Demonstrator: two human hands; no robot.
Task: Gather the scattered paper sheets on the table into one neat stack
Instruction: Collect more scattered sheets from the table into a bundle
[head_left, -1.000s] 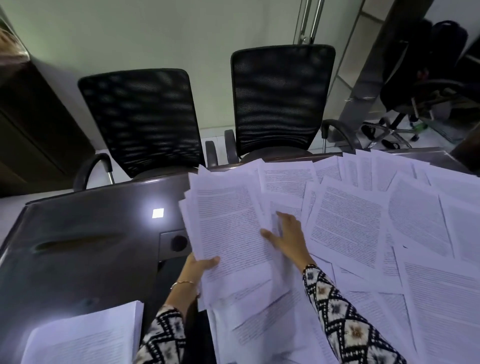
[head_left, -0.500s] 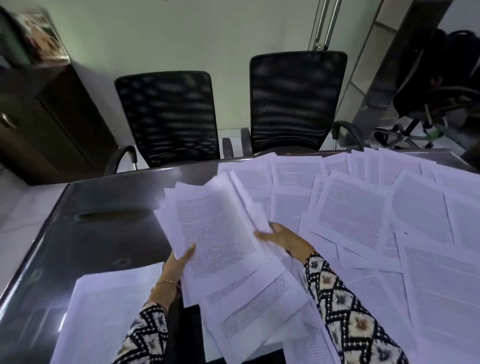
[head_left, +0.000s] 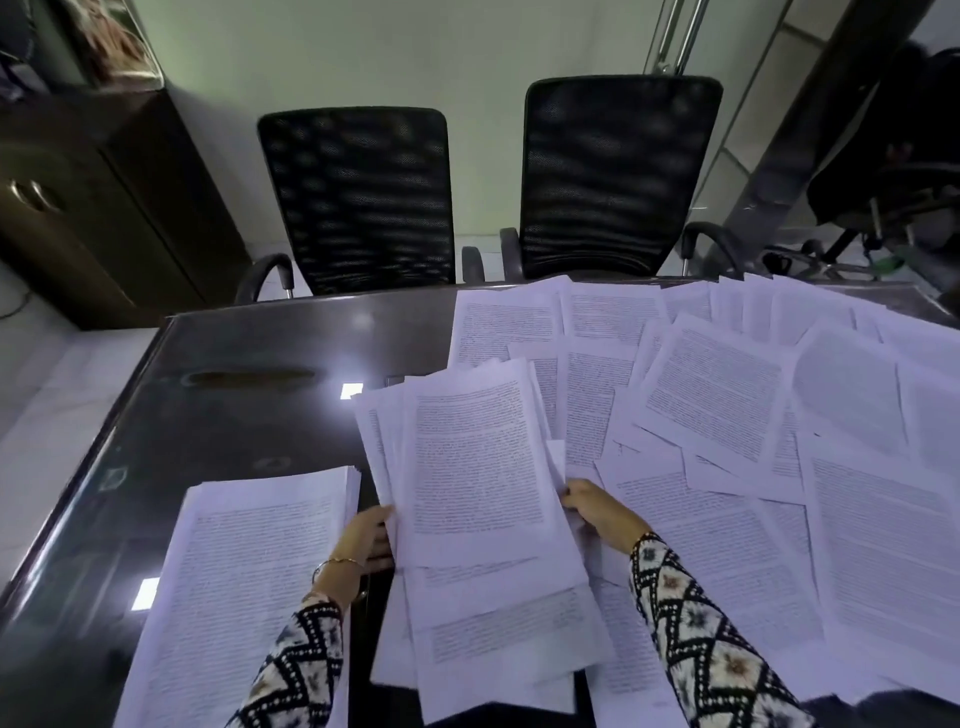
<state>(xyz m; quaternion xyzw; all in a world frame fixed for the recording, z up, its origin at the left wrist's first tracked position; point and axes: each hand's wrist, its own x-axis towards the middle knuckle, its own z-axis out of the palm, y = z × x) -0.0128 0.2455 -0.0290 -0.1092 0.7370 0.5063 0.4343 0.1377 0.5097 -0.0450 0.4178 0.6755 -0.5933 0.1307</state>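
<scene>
Our bundle (head_left: 478, 467) now sits further left, beside the stack (head_left: 249, 571); our left hand (head_left: 363, 540) and right hand (head_left: 597, 512) grip its edges, so merging looks next.

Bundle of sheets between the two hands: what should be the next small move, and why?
Probably carry the bundle of sheets left and lay it on the neat stack. The left hand and right hand grip its two side edges, and the stack lies just beside the left hand. The bundle's edges are fanned, so it may need squaring there.
</scene>
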